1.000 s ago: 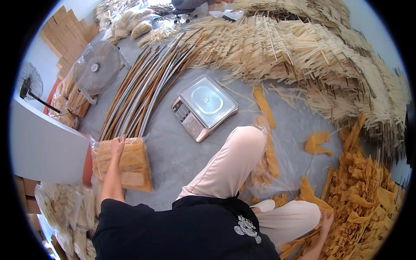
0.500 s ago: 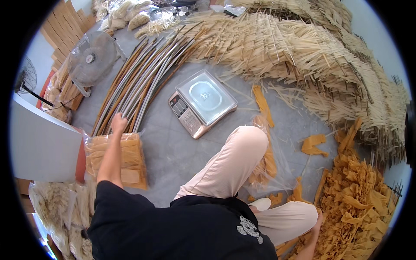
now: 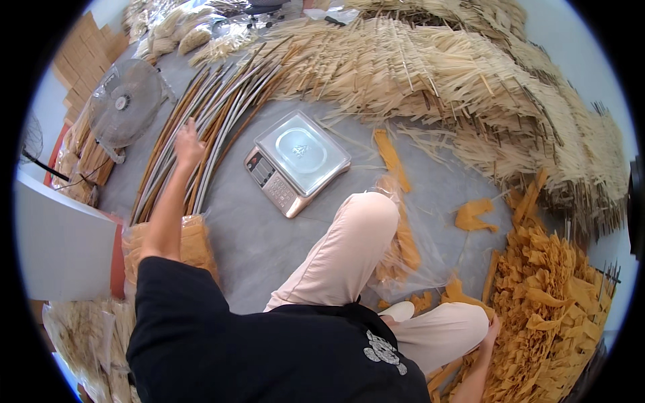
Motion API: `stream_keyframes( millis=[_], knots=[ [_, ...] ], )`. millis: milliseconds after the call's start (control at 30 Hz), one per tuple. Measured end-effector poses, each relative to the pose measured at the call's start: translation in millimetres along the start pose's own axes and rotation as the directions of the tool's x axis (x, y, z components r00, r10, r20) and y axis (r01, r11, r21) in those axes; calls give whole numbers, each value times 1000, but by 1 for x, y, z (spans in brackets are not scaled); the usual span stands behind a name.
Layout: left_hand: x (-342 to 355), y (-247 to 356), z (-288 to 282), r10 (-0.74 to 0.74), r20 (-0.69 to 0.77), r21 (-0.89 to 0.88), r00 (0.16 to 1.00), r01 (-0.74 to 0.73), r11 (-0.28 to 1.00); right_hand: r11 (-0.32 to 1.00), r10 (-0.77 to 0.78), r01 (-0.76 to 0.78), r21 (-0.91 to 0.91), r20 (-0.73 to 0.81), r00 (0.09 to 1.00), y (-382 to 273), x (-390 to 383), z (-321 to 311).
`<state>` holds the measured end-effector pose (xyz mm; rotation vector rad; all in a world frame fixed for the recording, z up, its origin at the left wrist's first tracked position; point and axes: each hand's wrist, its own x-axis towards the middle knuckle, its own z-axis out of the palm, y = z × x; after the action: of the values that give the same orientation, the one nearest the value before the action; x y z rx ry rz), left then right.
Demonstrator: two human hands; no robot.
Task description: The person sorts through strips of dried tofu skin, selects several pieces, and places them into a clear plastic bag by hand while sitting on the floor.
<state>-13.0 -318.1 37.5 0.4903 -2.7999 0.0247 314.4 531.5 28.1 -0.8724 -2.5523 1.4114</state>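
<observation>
My left hand (image 3: 190,144) is stretched out over a bundle of long thin rods (image 3: 222,101), some brown and some grey. Its fingers look spread, and I see nothing held in them; whether they touch the rods I cannot tell. Close below that forearm lies a clear-wrapped pack of yellow-brown sheets (image 3: 196,240). My right hand (image 3: 494,332) rests beside my right knee, at the edge of a large heap of crinkled yellow-brown sheets (image 3: 537,309). The knee and arm hide its fingers.
A digital scale (image 3: 299,158) stands on the grey floor ahead of me. Long piles of pale strips on sticks (image 3: 403,67) fill the far right. A fan (image 3: 124,101) stands at the left, above a white partition (image 3: 67,242). A clear plastic bag (image 3: 430,258) lies beside my knee.
My left hand has moved forward from the near ends of the rods to farther along them, and its fingers have opened out. The view has shifted slightly. My right hand stays by the knee.
</observation>
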Motion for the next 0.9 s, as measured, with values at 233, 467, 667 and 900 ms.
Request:
stream_keyframes(
  millis=[233, 467, 667, 900],
  knots=[
    [-72, 202, -21, 473, 99, -706, 875, -273, 653, 940, -289, 266, -214, -85, 953, -63, -3, -27],
    [-128, 375, -150, 853, -151, -936, 499, -349, 39, 850, -511, 468, -243, -158, 845, -193, 4, 4],
    [-217, 499, -192, 802, -553, -775, 226, -493, -395, 823, -564, 547, -150, -103, 820, -243, -13, 6],
    [-229, 542, -151, 976, -69, -994, 204, 69, -85, 795, -376, 467, 388, -290, 880, -142, 6, -16]
  ],
)
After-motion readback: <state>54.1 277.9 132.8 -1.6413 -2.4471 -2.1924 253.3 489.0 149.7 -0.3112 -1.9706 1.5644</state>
